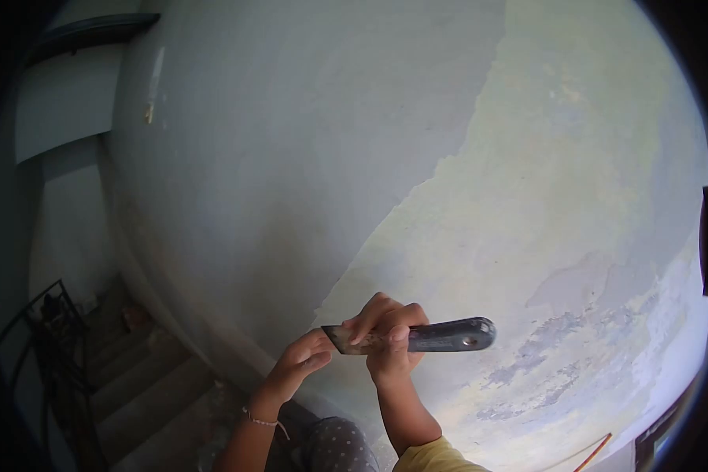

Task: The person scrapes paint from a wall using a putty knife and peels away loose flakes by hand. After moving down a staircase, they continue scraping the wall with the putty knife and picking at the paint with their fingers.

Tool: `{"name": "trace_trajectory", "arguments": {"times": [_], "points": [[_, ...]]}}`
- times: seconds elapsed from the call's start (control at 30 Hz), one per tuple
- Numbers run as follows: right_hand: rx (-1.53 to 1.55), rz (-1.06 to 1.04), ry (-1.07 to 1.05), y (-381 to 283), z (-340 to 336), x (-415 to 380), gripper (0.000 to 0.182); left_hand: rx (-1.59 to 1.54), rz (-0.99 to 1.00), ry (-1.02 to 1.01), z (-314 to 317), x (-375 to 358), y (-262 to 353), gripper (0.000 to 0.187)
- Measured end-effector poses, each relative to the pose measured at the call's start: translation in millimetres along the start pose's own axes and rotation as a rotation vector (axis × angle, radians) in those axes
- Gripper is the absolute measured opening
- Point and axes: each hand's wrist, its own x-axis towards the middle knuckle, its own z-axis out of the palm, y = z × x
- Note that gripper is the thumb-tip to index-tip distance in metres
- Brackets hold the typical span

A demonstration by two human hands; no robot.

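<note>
My right hand [393, 334] is wrapped round a putty knife [451, 336], where the blade meets its black handle. The handle points right, and a hole shows near its end. The blade points left and looks smeared with whitish residue. Beside the blade's edge is my left hand [300, 360], its fingers stretched toward the metal and its thumb a little apart below. Whether those fingertips touch the blade is hard to tell. A thin bracelet [261, 421] circles my left wrist.
Ahead rises a wall, part grey coating [307, 118], part bared pale yellow-green surface [543, 181] with rough flaked patches [539, 366]. Stairs [145, 385] descend at the lower left beside a dark metal railing [43, 338]. An orange-red stick [595, 451] is at the lower right.
</note>
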Motion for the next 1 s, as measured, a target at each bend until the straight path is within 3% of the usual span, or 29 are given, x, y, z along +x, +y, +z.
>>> {"name": "trace_trajectory", "arguments": {"times": [0.07, 0.13, 0.23, 0.43, 0.47, 0.63, 0.9, 1.0], "points": [[0.011, 0.105, 0.051, 12.7, 3.8, -28.8, 0.04, -0.461, 0.013, -0.122, 1.6, -2.0, -2.4, 0.047], [-0.022, 0.219, 0.206, 18.0, 9.8, -50.8, 0.041, -0.394, 0.033, -0.127, -3.8, -3.9, -0.1, 0.048], [-0.064, 0.354, 0.462, 19.3, 19.9, -63.1, 0.043, -0.583, 0.007, -0.232, -18.7, -0.5, -11.3, 0.041], [-0.012, 0.558, 0.646, 61.5, 12.7, -101.1, 0.038, -0.506, -0.122, -0.134, -16.1, 7.3, -59.8, 0.015], [0.048, 0.59, 0.631, 50.5, -22.9, -97.7, 0.037, -0.475, -0.146, -0.072, 23.3, 18.1, -60.9, 0.012], [0.207, 0.686, 0.661, 67.3, -26.4, -113.2, 0.032, -0.422, -0.183, 0.187, 33.1, 16.7, -67.0, 0.02], [0.163, 0.57, 0.523, 71.7, -58.6, -123.4, 0.026, -0.374, -0.115, 0.221, 45.5, 27.8, -78.7, 0.021], [0.207, 0.419, 0.386, 68.0, -67.6, -121.6, 0.032, -0.38, -0.17, 0.222, 57.7, 25.6, -77.5, 0.018]]}}
